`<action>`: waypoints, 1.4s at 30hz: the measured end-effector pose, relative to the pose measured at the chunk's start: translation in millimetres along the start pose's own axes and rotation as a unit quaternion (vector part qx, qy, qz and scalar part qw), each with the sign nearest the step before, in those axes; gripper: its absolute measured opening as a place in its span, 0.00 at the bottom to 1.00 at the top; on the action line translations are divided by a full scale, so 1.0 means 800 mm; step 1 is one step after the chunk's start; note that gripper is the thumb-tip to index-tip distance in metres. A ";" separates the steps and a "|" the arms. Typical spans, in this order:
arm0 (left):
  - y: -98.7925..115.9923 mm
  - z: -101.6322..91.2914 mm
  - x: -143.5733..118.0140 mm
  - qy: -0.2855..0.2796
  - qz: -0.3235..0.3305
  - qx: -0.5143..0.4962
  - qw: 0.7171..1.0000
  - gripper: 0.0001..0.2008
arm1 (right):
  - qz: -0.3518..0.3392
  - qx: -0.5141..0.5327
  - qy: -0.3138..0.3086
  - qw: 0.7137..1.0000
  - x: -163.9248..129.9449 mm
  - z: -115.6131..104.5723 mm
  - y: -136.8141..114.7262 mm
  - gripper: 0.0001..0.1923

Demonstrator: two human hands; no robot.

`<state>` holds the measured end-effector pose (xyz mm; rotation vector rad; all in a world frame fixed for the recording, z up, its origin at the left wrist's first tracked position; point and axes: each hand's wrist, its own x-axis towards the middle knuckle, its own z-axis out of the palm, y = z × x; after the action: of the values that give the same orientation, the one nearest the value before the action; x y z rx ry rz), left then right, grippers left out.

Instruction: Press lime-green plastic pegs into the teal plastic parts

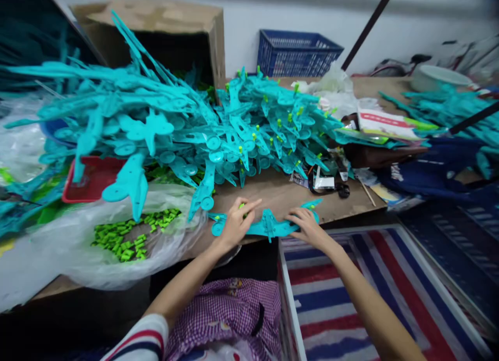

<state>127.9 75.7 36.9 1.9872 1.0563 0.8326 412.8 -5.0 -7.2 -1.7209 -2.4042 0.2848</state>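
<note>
A long teal plastic part [268, 224] lies along the front edge of the bench, with a raised fin near its middle. My left hand [237, 224] is over its left portion, pinching a small bright green plastic piece [242, 206]. On the right end of the teal part, my right hand [307, 227] holds it down with bent fingers. Loose green pieces [125, 241] lie in a clear plastic bag [171, 252] left of my hands. Behind them rises a big heap of similar teal parts [175, 111], several with green pieces fitted on the right side.
A red tray [91, 179] sits under the heap's left side. At the back stand a cardboard box [218, 49] and a blue crate [296, 54]. Small clutter [325, 181] lies to the right, near dark blue cloth [429, 168]. A striped sheet [351, 293] covers something below the bench.
</note>
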 end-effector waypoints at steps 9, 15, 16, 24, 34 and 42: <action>0.018 -0.123 -0.145 0.133 -0.153 -0.263 0.943 0.10 | 0.097 0.127 0.142 0.977 -0.105 -0.121 0.016 0.25; -0.016 -0.090 -0.142 0.058 -0.365 -0.506 0.779 0.25 | 0.180 0.005 0.406 0.896 0.060 -0.267 0.023 0.29; -0.019 -0.085 -0.147 0.042 -0.383 -0.524 0.760 0.26 | 0.186 -0.031 0.412 0.891 0.112 -0.286 0.028 0.32; -0.048 -0.082 -0.224 0.080 -0.419 -0.533 0.730 0.25 | 0.323 -0.091 0.187 0.923 0.399 -0.329 0.049 0.29; -0.108 -0.122 -0.269 0.189 -0.421 -0.472 0.751 0.29 | 0.029 -0.167 0.261 0.950 0.453 -0.246 -0.183 0.17; -0.086 -0.177 -0.197 0.183 -0.342 -0.499 0.775 0.29 | -0.095 -0.060 0.195 0.974 0.528 -0.154 -0.275 0.25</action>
<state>-84.0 8.4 23.1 0.4848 1.0828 1.0527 107.8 332.5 179.5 -1.4126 -2.2997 -0.2110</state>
